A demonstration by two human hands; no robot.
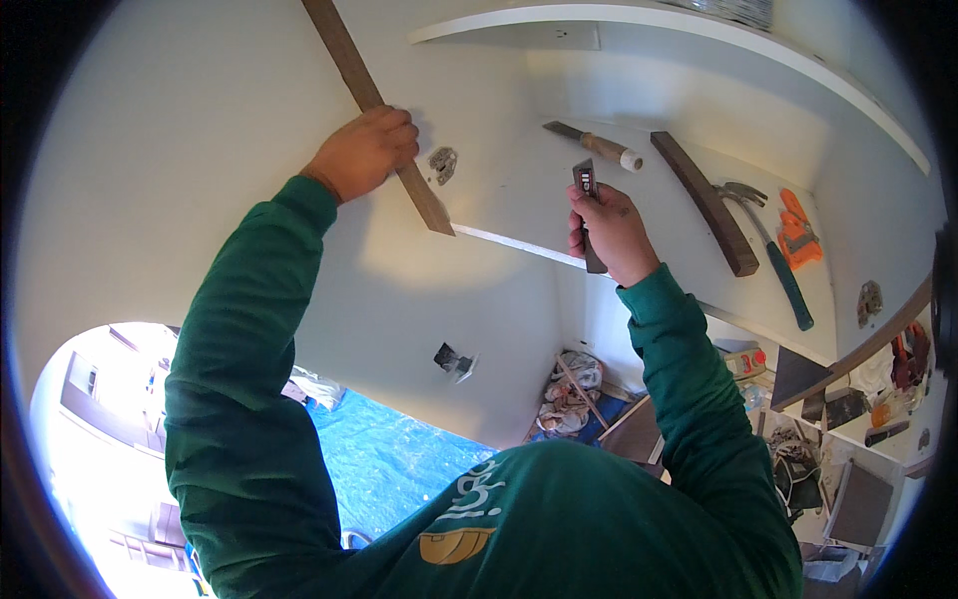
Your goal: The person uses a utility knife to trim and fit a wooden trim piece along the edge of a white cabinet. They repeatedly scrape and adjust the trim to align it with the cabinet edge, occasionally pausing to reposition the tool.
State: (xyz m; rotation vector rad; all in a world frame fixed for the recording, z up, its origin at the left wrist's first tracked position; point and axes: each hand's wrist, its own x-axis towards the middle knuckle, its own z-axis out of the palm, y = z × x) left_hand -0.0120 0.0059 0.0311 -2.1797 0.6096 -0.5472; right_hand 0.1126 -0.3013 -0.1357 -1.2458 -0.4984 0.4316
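Observation:
A long brown wooden strip (423, 198) slants across the white wall, its lower end near the edge of a white shelf (798, 290). The fingers of my left hand (364, 152) are closed over the strip, keeping it against the wall. My right hand (617, 230) is closed around a narrow dark bar-shaped tool (595, 262) with pale markings, pointing upward; its exact kind is unclear. Just beyond it on the shelf lies a chisel (599, 145) with a wooden handle. Further right are a dark wooden piece (707, 205), a claw hammer (778, 262) and an orange tool (798, 232).
A ragged wall hole (443, 164) sits beside my left hand, and an opening (455, 361) is lower down. An upper white shelf (699, 20) curves overhead. Blue sheeting (399, 449) covers the floor. Bundled cloth (571, 391) and clutter (798, 459) stand at lower right.

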